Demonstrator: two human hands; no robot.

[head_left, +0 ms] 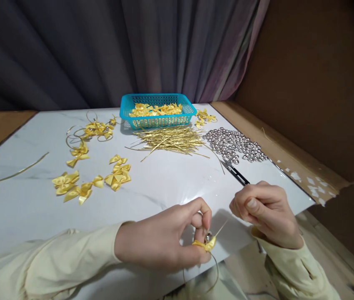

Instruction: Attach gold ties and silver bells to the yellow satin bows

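My left hand [177,233] pinches a yellow ribbon bow [208,243] between thumb and fingers, near the table's front edge. A small round silver piece [208,237], perhaps a bell, sits against the bow. Gold wire [217,273] hangs from it in a loop, and a thin end points up toward my right hand [262,210]. That hand is closed, its thumb pressed on the curled fingers; what is in it, if anything, is hidden. Just beyond it are black snips [237,173], blades pointing away, with their rear end hidden behind the hand.
A blue basket [158,121] of yellow bows stands at the back. Before it lie a pile of gold wires [172,141] and many silver pieces [233,143]. Loose bows [119,175] and wired bows [97,130] lie left. A brown panel [314,83] rises at right.
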